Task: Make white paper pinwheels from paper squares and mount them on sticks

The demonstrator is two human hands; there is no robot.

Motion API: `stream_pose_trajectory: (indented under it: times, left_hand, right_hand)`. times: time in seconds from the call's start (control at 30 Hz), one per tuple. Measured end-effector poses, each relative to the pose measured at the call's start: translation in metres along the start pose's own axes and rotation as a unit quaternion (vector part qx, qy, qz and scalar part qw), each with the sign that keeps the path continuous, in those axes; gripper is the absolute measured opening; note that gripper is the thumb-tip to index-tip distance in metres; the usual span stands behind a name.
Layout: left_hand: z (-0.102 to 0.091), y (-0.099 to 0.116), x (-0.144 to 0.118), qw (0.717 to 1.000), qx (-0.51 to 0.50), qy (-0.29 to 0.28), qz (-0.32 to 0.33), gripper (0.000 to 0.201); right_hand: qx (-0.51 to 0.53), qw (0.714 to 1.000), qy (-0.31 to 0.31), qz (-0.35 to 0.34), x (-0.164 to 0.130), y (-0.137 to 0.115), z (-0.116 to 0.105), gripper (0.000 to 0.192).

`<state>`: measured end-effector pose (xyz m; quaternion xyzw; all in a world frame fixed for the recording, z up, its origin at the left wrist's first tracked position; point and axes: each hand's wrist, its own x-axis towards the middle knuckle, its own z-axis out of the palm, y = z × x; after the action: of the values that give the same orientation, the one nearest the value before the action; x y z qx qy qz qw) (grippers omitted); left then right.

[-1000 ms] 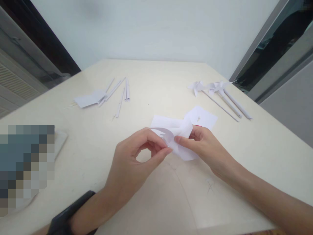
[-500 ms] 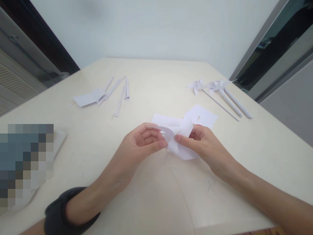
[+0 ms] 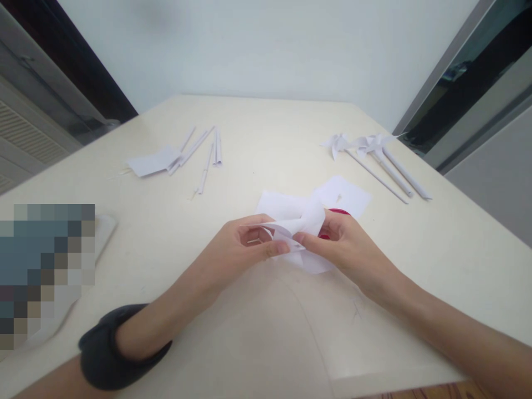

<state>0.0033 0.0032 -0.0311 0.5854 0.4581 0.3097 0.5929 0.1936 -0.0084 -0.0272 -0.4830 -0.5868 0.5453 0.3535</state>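
Between my two hands is a white paper pinwheel (image 3: 312,219), its blades curled in toward the middle. My right hand (image 3: 338,238) pinches it near the centre, thumb on top. On the other side my left hand (image 3: 257,241) is closed on a curled blade, with the thumb low by the centre and the fingers behind the paper. Part of a red-handled tool (image 3: 339,211) shows behind my right hand; the rest is hidden. Flat white paper (image 3: 353,195) lies just beyond, with a small pale piece (image 3: 338,198) on it.
Two finished-looking pinwheels (image 3: 337,145) and rolled paper sticks (image 3: 397,174) lie at the back right. At the back left are a paper sheet (image 3: 152,162) and several thin paper rolls (image 3: 194,148). A blurred-out object (image 3: 45,266) sits at the left edge of the table (image 3: 257,332).
My left hand has brought the curled blade lower and closer to the pinwheel's centre. More of the red-handled tool shows behind my right hand, which stays nearly in place.
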Motion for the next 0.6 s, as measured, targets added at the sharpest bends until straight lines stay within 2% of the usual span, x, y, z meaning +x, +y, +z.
stream_pose_trajectory:
  times: [0.23,0.37,0.6]
  left_hand:
    - [0.0038,-0.0009,-0.0009,0.999,0.013,0.002,0.031,0.021]
    - [0.0039,-0.0013,-0.0027,0.999,0.028,0.002,0.039,0.012]
    - [0.0057,-0.0007,-0.0036,0.998,0.034,0.015,0.045,0.015]
  right_hand:
    - [0.012,1.000,-0.017,-0.005,0.0004,0.0002,0.0002,0.021]
    - [0.025,0.999,-0.022,0.005,-0.0006,-0.0005,0.0001,0.024]
    - [0.039,0.999,-0.023,0.013,-0.0020,-0.0018,0.0017,0.022]
